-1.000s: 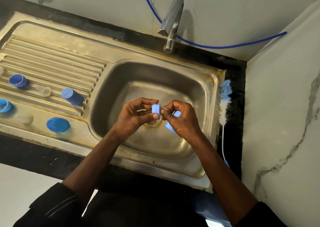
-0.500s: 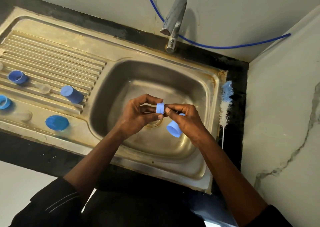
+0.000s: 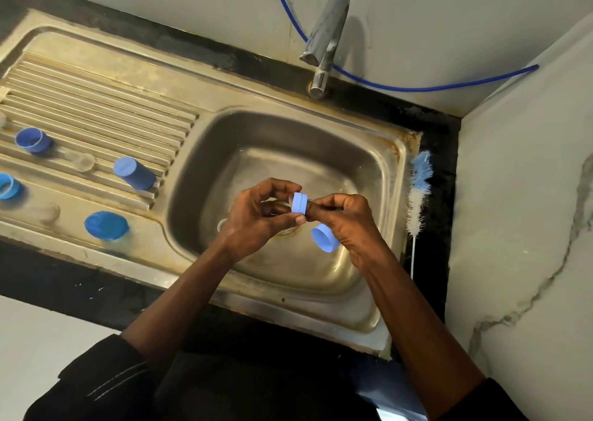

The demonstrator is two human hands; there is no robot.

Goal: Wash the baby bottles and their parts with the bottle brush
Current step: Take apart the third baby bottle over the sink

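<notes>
Over the steel sink basin (image 3: 321, 269) my left hand (image 3: 256, 221) pinches a small blue screw ring (image 3: 300, 203) between thumb and fingers. My right hand (image 3: 346, 221) touches the ring's right side with its fingertips and also holds a blue cap (image 3: 324, 239) tucked under its palm. A clear teat seems to sit inside the ring, mostly hidden. The bottle brush (image 3: 418, 195), blue and white bristles on a white wire handle, lies on the sink's right rim, apart from both hands.
On the ribbed drainboard (image 3: 96, 106) at the left lie several blue caps and rings (image 3: 133, 173) and clear bottles (image 3: 81, 162). The tap (image 3: 324, 40) stands behind the basin with a blue hose (image 3: 417, 88) along the wall. A marble wall (image 3: 519, 228) closes the right side.
The ring has turned between my fingers and the blue cap has slipped lower under my right palm. Both hands stay over the basin.
</notes>
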